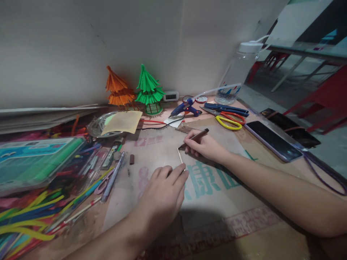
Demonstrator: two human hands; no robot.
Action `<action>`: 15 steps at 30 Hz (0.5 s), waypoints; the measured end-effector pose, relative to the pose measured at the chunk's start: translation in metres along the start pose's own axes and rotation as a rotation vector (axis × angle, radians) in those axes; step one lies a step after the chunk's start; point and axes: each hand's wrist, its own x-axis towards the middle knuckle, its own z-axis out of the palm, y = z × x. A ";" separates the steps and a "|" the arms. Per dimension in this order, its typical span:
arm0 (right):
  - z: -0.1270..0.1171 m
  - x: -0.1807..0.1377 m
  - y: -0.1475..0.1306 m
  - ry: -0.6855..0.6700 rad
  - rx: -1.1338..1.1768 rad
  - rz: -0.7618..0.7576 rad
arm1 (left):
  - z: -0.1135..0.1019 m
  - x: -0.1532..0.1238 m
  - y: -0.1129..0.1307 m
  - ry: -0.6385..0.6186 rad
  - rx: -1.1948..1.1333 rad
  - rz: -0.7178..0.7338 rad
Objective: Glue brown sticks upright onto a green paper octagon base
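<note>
My right hand (pixel 204 145) grips a brown marker pen (pixel 201 133), its tip pointing down at the far end of a thin pale wooden stick (pixel 179 155). Whether the tip touches the stick, I cannot tell. With its fingertips, my left hand (pixel 164 189) pins the stick's near end on a translucent sheet (pixel 159 144) with printed characters under it. A small dark brown pen cap (pixel 131 159) lies on the sheet to the left. Several thin brown sticks (pixel 187 129) lie just beyond my right hand.
Behind stand an orange tiered paper tree (pixel 118 86) and a green one (pixel 148 90). A blue glue gun (pixel 187 107), scissors (pixel 229 122), a phone (pixel 272 141) and a water bottle (pixel 235 74) line the back right. Colourful strips (pixel 29 216) and a plastic case (pixel 40 159) crowd the left.
</note>
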 end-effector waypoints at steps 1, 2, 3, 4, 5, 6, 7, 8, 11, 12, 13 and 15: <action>0.000 0.000 0.000 -0.014 -0.004 0.010 | 0.000 0.000 0.000 -0.001 0.000 0.000; -0.001 0.000 0.000 -0.028 -0.008 0.020 | 0.000 0.001 0.000 -0.002 0.000 -0.001; -0.001 0.000 0.000 -0.038 -0.011 0.026 | 0.000 0.001 0.001 -0.004 -0.001 -0.001; -0.001 0.000 0.000 -0.042 -0.011 0.028 | 0.000 0.001 0.001 -0.004 -0.001 -0.003; -0.001 0.000 0.000 -0.039 -0.007 0.025 | -0.001 0.001 0.001 -0.006 0.000 -0.006; -0.001 0.000 0.001 -0.031 0.000 0.017 | -0.001 0.001 0.001 -0.009 -0.001 -0.008; -0.001 0.000 0.001 -0.022 0.009 0.008 | -0.001 0.002 0.001 -0.011 -0.001 -0.008; 0.000 0.000 0.001 -0.010 0.018 0.000 | -0.001 0.002 0.001 -0.013 -0.001 -0.010; 0.001 -0.001 0.000 0.010 0.033 -0.008 | -0.001 0.001 0.001 -0.015 -0.003 -0.010; 0.002 -0.001 0.000 0.013 0.035 -0.007 | -0.001 0.001 0.001 -0.013 -0.003 -0.007; 0.002 -0.001 0.000 0.015 0.034 -0.005 | -0.001 0.001 0.001 -0.012 -0.002 -0.004; 0.002 -0.001 -0.001 0.019 0.031 -0.004 | -0.001 0.000 0.001 -0.011 -0.002 0.001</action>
